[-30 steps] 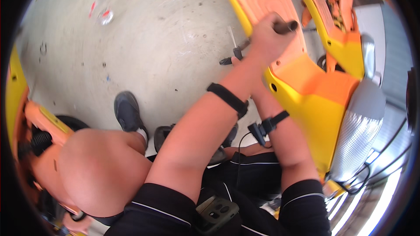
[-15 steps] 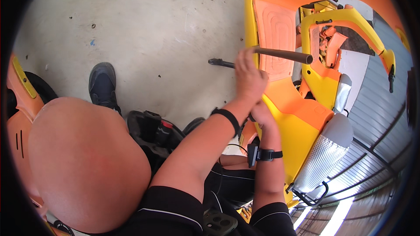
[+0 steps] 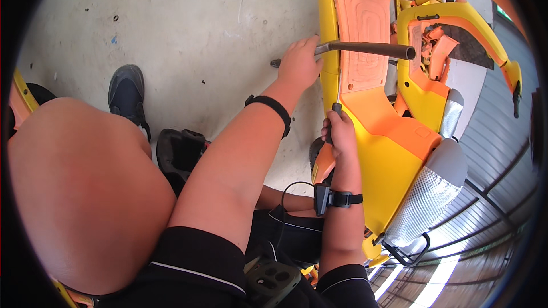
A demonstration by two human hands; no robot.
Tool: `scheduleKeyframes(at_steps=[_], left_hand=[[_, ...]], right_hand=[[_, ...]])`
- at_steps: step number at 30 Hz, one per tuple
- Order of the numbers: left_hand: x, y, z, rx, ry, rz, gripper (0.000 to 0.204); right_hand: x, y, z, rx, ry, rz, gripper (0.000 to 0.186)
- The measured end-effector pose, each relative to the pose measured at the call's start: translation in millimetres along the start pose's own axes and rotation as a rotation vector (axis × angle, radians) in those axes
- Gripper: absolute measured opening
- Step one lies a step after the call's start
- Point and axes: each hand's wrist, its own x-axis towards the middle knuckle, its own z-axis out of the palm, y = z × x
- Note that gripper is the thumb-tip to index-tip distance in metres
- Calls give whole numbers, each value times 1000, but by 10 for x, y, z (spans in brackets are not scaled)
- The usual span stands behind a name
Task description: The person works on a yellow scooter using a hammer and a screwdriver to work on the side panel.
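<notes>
- hands have come apart since half a second ago, right? left hand point(image 3: 302, 63) shifted up and away, and a screwdriver point(image 3: 337, 108) now shows in the right hand point(image 3: 341, 131).

- yep. and that brown tube point(image 3: 371, 49)?

- sticks out sideways from the left fist, lying across the view above the orange footboard point(image 3: 362, 17), hollow end facing right. left fingers look curled tight round its greyish end. some dark tip point(image 3: 275, 63) pokes out the other side of the fist, can't tell if it's the same tool.

- right hand's grip?

- fingers wrapped snug round the dark handle, shaft pointing up toward the tube along the yellow edge of the scooter body point(image 3: 385, 162). can't tell if the tip touches anything.

- what's around all that?

- black strap point(image 3: 274, 111) on the left wrist, black box point(image 3: 321, 199) strapped to the right one. silver cover point(image 3: 425, 208) with a grey top at the scooter's lower end, second yellow-and-orange body point(image 3: 425, 102) just beyond. then grey floor point(image 3: 188, 28) off to the left, with the person's dark shoe point(image 3: 127, 94) on it.
</notes>
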Motion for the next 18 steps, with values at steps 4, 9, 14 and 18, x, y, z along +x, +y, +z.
scheduleKeyframes(at_steps=[4, 9, 14, 18], left_hand=[[57, 0, 14, 26, -90, 16, 52], [47, -18, 104, 86, -89, 4, 39], [95, -14, 120, 80, -143, -18, 37], [84, -23, 120, 93, -143, -52, 36]], right_hand=[[-35, 89, 204, 26, 2, 25, 20], [254, 409, 450, 77, 105, -101, 23], [527, 620, 839, 190, 215, -288, 31], [647, 481, 917, 306, 164, -264, 31]])
